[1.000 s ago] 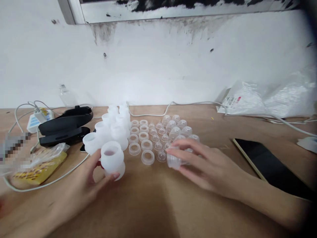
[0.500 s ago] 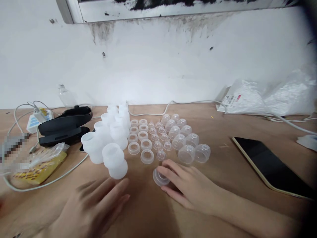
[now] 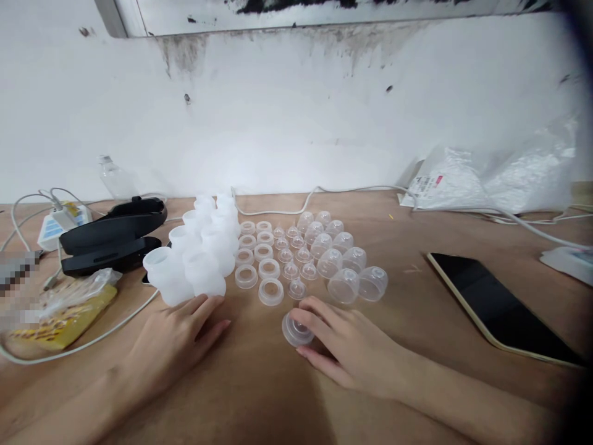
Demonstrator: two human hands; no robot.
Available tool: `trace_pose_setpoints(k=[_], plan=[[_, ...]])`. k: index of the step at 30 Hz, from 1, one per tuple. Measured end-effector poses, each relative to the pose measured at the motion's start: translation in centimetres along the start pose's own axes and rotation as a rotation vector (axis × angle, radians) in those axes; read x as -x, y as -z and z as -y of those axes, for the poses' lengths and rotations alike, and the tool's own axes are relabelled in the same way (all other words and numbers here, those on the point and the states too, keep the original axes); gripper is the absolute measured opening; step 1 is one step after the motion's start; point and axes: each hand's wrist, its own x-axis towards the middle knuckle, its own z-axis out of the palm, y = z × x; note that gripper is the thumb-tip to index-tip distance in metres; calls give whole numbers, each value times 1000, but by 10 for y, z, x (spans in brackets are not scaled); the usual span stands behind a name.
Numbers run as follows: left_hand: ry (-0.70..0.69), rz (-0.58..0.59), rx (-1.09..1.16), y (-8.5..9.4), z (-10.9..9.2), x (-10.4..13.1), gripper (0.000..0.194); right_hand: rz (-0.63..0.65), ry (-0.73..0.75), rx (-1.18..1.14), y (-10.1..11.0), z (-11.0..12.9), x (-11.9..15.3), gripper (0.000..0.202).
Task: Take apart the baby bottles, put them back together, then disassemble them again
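Note:
My right hand [image 3: 345,346] has its fingers round a clear round piece [image 3: 296,329] on the table, thumb and fingertips at its right edge. My left hand [image 3: 178,334] rests at the near side of the white translucent bottles [image 3: 206,272], its fingertips at the base of the nearest ones. Between the hands and the wall, white rings [image 3: 271,291], clear nipple-shaped pieces [image 3: 297,288] and clear domed caps [image 3: 343,285] lie in rows to the right of the bottles.
A phone [image 3: 500,309] lies at the right, with plastic bags [image 3: 449,179] by the wall. At the left are a black case [image 3: 113,235], a power strip [image 3: 65,224], a yellow packet [image 3: 69,315] and a clear bottle [image 3: 115,178]. Cables run across the table.
My left hand has moved forward to the bottles. The nearest bottle now stands farther back, against the others. My right hand stays at the clear piece; the view has shifted slightly.

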Motion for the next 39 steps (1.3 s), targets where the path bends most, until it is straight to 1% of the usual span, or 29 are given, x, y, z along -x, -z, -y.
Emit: trace_pose_setpoints(k=[5,7,9,12,14,15,18,20,23,26,28,29,31,32,33,35,37,39], plan=[[-33,-41,-31,-2,5,-4,26,-25,-28,-59,3,0,1,30],[-70,-53,-34,-2,2,-4,25,-39,-51,-118,6,1,0,27],[-139,-81,-10,0,-8,-6,23,-57,-80,-206,8,3,-2,23],[-253,-109,125,4,-33,-15,25,-72,-129,-376,12,9,-3,18],[-310,-57,286,5,-50,-24,37,-66,-168,-484,15,14,-3,14],[-311,-6,352,5,-57,-29,39,-64,-192,-530,15,16,-3,12],[-255,126,452,3,-70,-40,32,-72,-277,-608,14,17,-4,9],[-218,159,479,2,-72,-45,29,-88,-305,-597,10,16,-5,9],[-197,182,507,4,-70,-47,28,-135,-320,-531,4,13,-8,11],[-219,167,437,5,-64,-45,28,-175,-319,-469,5,10,-8,11],[-241,122,341,4,-56,-42,25,-237,-285,-388,12,5,-6,11],[-254,82,292,3,-52,-40,22,-274,-265,-312,17,2,-5,12],[-259,-16,204,4,-42,-35,13,-313,-227,-70,28,-6,-5,15],[-251,-52,159,5,-38,-32,8,-295,-210,73,32,-10,-6,15],[-242,-64,114,7,-34,-30,7,-251,-190,209,36,-13,-8,15],[-222,-16,34,12,-31,-27,12,-139,-152,417,38,-17,-13,14],[-216,46,-20,15,-31,-27,14,-45,-120,529,36,-19,-20,13],[-208,51,-49,14,-31,-30,16,17,-102,590,32,-19,-26,14]])
